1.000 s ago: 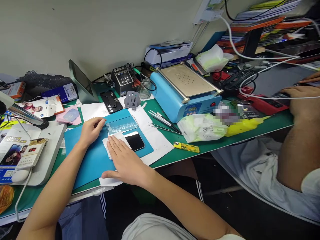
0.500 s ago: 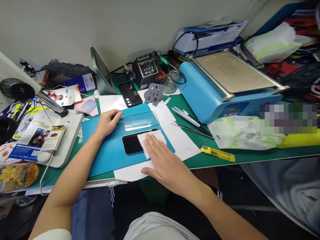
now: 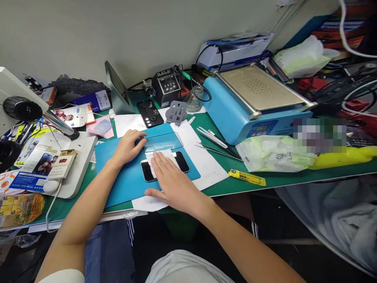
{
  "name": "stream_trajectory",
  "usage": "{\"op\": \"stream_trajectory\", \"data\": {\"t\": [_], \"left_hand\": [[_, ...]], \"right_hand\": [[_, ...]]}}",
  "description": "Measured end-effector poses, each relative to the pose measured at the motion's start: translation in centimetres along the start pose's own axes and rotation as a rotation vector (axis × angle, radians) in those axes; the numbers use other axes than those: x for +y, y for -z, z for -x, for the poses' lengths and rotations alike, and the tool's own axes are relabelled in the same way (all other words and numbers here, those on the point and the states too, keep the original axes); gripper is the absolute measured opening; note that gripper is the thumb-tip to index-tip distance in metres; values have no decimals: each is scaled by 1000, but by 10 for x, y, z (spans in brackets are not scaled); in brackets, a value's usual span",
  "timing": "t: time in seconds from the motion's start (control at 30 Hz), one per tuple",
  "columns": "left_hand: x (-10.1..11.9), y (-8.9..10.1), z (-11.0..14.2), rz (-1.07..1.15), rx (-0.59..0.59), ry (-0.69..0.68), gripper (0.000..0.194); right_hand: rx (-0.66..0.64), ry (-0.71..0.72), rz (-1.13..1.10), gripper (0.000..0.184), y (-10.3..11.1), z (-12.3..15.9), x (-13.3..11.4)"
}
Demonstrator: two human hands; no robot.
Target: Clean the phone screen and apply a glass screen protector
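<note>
Here, the right hand [image 3: 173,181] presses flat, fingers nearly together, on a wipe [image 3: 149,157] across the phone [image 3: 183,161], a yellow cutter [image 3: 247,177] well rightward, the left hand [image 3: 128,147] loosely curled beside clear glass [image 3: 165,144], and a box [image 3: 93,101] marked "LCD" behind.

phone [image 3: 183,162] partly hidden, pixelated patch [image 3: 319,135]

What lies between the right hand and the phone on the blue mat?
A white wipe, under the right hand and across the phone's middle; the head view shows it.
</note>
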State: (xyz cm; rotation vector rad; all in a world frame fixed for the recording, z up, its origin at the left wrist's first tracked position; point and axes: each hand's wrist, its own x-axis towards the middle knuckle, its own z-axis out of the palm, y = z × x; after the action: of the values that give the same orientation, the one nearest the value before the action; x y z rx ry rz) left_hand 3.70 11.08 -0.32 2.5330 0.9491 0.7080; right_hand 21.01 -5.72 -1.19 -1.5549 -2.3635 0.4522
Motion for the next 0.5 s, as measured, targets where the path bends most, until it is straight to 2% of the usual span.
{"op": "stream_trajectory", "data": {"t": [0.13, 0.27, 0.37, 0.5], "left_hand": [[-1, 2, 0, -5, 17, 38, 27], [-1, 5, 1, 7, 23, 53, 26], [0, 6, 2, 1, 17, 36, 27], [4, 6, 3, -47, -58, -26, 35]], "right_hand": [[14, 49, -15, 105, -8, -8, -21], [35, 90, 3, 101, -14, -4, -32], [17, 125, 8, 100, -11, 5, -29], [-12, 103, 17, 96, -3, 26, -10]]}}
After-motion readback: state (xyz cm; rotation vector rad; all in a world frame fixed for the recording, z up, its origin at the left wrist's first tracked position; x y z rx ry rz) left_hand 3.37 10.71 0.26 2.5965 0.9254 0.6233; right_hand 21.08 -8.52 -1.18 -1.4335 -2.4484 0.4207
